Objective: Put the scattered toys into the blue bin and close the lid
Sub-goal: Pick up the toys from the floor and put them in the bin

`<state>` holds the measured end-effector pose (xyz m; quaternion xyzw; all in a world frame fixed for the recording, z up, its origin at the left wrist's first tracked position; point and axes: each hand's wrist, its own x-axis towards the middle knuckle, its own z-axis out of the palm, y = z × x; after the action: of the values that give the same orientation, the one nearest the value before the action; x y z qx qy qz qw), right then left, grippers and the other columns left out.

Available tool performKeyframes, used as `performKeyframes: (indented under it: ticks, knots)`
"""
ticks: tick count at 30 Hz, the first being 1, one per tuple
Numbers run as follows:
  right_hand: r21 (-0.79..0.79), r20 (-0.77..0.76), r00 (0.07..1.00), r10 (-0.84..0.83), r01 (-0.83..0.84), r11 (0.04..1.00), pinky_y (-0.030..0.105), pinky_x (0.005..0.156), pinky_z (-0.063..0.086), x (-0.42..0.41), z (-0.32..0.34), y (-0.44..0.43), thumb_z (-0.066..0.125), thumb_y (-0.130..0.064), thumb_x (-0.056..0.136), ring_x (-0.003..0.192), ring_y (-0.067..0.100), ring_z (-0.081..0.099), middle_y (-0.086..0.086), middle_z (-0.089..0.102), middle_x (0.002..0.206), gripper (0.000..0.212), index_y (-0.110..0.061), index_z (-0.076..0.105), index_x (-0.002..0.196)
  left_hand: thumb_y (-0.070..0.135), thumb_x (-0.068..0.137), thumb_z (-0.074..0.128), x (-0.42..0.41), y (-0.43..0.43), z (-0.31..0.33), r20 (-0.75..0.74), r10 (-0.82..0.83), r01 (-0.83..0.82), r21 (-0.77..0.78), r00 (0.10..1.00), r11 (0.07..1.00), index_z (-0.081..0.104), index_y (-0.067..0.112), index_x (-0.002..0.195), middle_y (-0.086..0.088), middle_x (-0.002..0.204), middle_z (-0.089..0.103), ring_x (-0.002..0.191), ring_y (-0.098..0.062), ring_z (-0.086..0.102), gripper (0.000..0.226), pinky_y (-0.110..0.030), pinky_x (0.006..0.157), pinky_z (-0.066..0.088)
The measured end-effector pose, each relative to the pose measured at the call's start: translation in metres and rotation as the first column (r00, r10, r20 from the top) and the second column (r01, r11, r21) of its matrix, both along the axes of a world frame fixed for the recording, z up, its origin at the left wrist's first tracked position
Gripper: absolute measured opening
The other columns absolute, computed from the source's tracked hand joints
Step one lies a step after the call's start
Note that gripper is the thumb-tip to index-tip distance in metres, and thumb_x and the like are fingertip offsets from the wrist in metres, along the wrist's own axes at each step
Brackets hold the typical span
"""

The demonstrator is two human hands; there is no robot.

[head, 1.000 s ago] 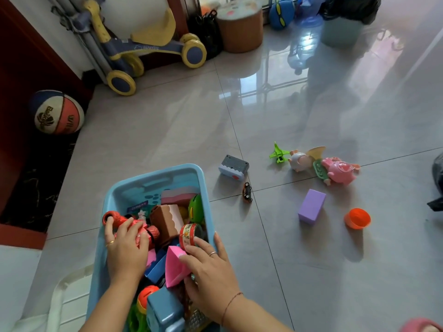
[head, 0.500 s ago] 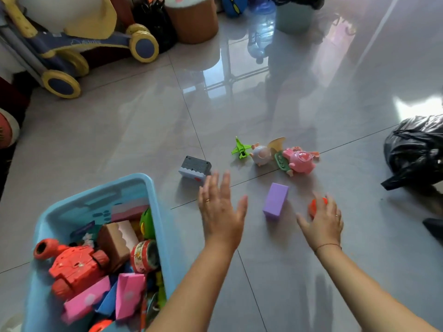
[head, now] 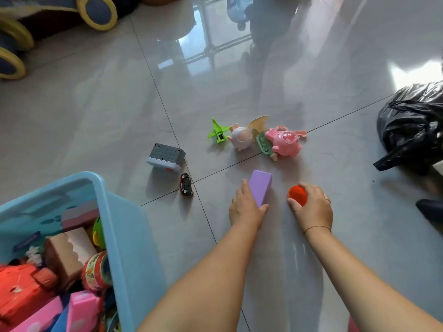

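Observation:
The blue bin (head: 105,200) stands at the lower left, lidless and full of several toys. On the floor my left hand (head: 244,209) grips the near end of a purple block (head: 260,186). Just to the right, my right hand (head: 312,207) closes round an orange cup (head: 298,194). Beyond them lie a grey roof block (head: 165,155), a small black toy car (head: 186,185), a green toy plane (head: 217,133), a white pig figure (head: 241,138) and a pink pig toy (head: 284,142). No lid is in view.
A black plastic bag (head: 412,125) sits at the right edge, with a dark shoe (head: 430,208) below it. A yellow and blue ride-on toy (head: 48,17) stands at the top left. Glossy grey tiles surround the toys.
Both hands left the bin and reached out to the floor. The left hand has taken hold of the purple block and the right hand has closed on the orange cup.

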<state>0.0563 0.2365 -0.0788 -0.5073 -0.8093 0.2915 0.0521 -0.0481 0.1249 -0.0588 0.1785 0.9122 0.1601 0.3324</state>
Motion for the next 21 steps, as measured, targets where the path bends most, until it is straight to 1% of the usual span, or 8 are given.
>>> performKeyframes:
  ticks: [3,8,12,13,15,17,19,21]
  knots:
    - [-0.029,0.040,0.999,0.024,-0.022,0.999,0.036,0.087,0.044,0.000,0.003,-0.011,0.073,-0.026,0.076,0.112,0.034,0.049,0.008,0.057,0.121,0.049,-0.020,0.057,0.122,0.025,0.081,0.060,0.009,-0.008,-0.002,0.011,0.072,-0.073,0.050,0.997,0.996,0.033,0.010,0.134,-0.011,0.125,0.050,0.109,-0.034,0.052,0.061,-0.039,0.084,0.043]
    - [-0.068,0.069,0.994,0.083,-0.078,0.995,0.038,0.084,0.047,0.009,0.011,-0.049,0.073,-0.026,0.076,0.110,0.033,0.051,0.006,0.058,0.122,0.049,-0.020,0.056,0.122,0.029,0.076,0.061,0.029,-0.050,0.030,-0.013,0.187,-0.179,0.238,0.982,0.955,0.042,0.017,0.126,-0.003,0.115,0.056,0.101,-0.028,0.055,0.055,-0.033,0.074,0.043]
    - [-0.213,0.060,0.987,0.150,-0.134,0.968,0.036,0.086,0.047,0.012,0.026,-0.103,0.073,-0.031,0.076,0.109,0.028,0.054,0.005,0.058,0.124,0.052,-0.021,0.055,0.123,0.038,0.075,0.063,0.027,-0.103,0.087,-0.102,0.337,-0.250,0.483,0.936,0.839,0.041,0.023,0.137,0.005,0.125,0.056,0.109,-0.017,0.054,0.067,-0.029,0.089,0.049]
    - [-0.248,0.010,0.990,0.143,-0.136,0.959,0.034,0.085,0.046,0.009,0.035,-0.119,0.074,-0.031,0.075,0.107,0.026,0.055,0.005,0.059,0.123,0.052,-0.020,0.056,0.122,0.037,0.077,0.066,0.024,-0.119,0.105,-0.139,0.376,-0.250,0.534,0.916,0.808,0.040,0.023,0.139,0.007,0.127,0.054,0.111,-0.013,0.053,0.069,-0.025,0.091,0.048]
    - [-0.276,-0.152,0.985,0.079,-0.120,0.954,0.031,0.083,0.046,-0.001,0.065,-0.150,0.075,-0.028,0.075,0.099,0.020,0.055,0.003,0.058,0.118,0.051,-0.019,0.056,0.121,0.031,0.080,0.071,0.014,-0.157,0.143,-0.239,0.437,-0.220,0.603,0.867,0.767,0.039,0.023,0.140,0.013,0.122,0.049,0.108,-0.003,0.048,0.069,-0.008,0.088,0.042]
    - [-0.274,-0.357,0.934,0.025,-0.130,0.953,0.030,0.086,0.048,-0.015,0.104,-0.184,0.073,-0.020,0.076,0.097,0.013,0.053,-0.002,0.053,0.113,0.050,-0.020,0.054,0.121,0.022,0.080,0.072,-0.006,-0.200,0.177,-0.352,0.489,-0.189,0.625,0.798,0.757,0.042,0.023,0.138,0.013,0.118,0.047,0.105,0.002,0.044,0.066,-0.001,0.086,0.036]
    - [-0.244,-0.534,0.844,0.052,-0.212,0.946,0.022,0.087,0.047,-0.026,0.146,-0.221,0.072,-0.017,0.076,0.101,0.006,0.051,-0.008,0.047,0.114,0.050,-0.022,0.052,0.121,0.014,0.079,0.072,-0.036,-0.251,0.199,-0.407,0.550,-0.240,0.601,0.729,0.762,0.044,0.022,0.135,0.008,0.120,0.049,0.105,-0.004,0.046,0.063,-0.013,0.088,0.039]
    - [-0.217,-0.624,0.764,0.165,-0.371,0.903,0.012,0.087,0.045,-0.034,0.182,-0.259,0.070,-0.025,0.076,0.107,-0.002,0.048,-0.015,0.043,0.117,0.051,-0.028,0.049,0.123,0.011,0.079,0.072,-0.071,-0.302,0.210,-0.428,0.580,-0.351,0.502,0.693,0.790,0.045,0.022,0.134,0.002,0.124,0.051,0.105,-0.016,0.051,0.063,-0.027,0.085,0.040]
